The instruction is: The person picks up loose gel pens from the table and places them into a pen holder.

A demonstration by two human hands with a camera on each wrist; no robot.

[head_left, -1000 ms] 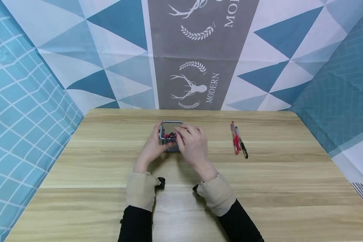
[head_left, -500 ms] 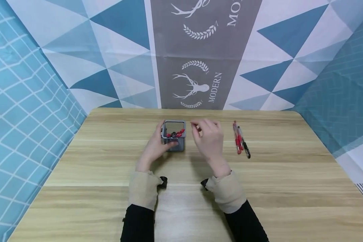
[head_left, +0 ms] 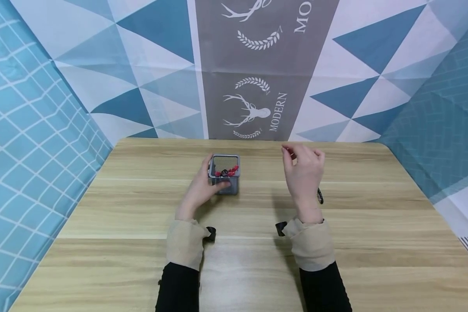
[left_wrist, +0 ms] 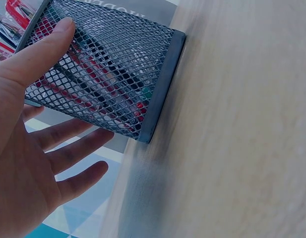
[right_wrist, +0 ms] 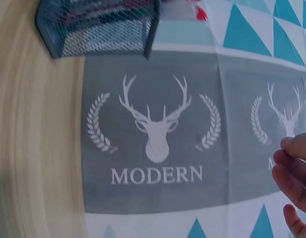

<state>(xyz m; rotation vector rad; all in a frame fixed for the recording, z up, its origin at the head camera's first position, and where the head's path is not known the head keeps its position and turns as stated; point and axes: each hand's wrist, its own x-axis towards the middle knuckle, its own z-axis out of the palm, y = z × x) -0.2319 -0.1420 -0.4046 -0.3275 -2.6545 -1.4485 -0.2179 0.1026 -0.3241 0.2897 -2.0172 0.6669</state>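
Observation:
A dark mesh pen holder (head_left: 234,184) stands on the table left of centre, with several pens (head_left: 226,172) inside showing red and black ends. My left hand (head_left: 201,188) grips it from the left side. In the left wrist view, the thumb (left_wrist: 41,52) lies across the near mesh wall (left_wrist: 118,59) and the fingers spread behind it. My right hand (head_left: 305,175) is raised on the right, its fingers loosely bent and the thumb tip close to them, with nothing seen between. Below its wrist shows the end of a black pen (head_left: 320,196); the hand hides the other loose pens.
The light wooden table (head_left: 242,268) ends at the back against a patterned cloth (head_left: 253,73). Blue grid cloth (head_left: 35,138) hangs on the left and a teal cloth (head_left: 440,104) on the right.
My right hand has left the pen holder and travelled right, until it covers most of the loose pens. My left hand keeps its grip on the holder in the same place.

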